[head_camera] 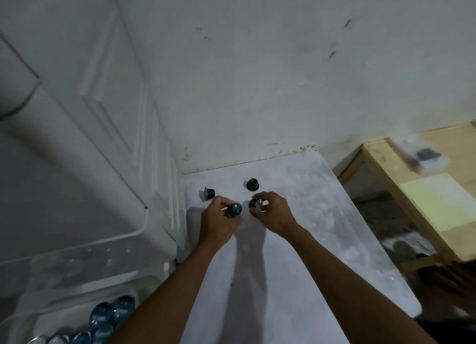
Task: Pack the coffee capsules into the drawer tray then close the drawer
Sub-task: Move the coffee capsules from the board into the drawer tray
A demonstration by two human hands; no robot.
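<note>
Capsules: two loose on the table [296,240]; left hand [219,221] and right hand [273,213] each grip one.

On the pale marbled tabletop [296,253], a dark capsule lying on its side [209,193] sits at ten o'clock from the hands, a dark upright capsule [252,184] at twelve. The clear plastic drawer tray [85,271] of blue-lidded capsules [110,315] lies at seven o'clock.
</note>
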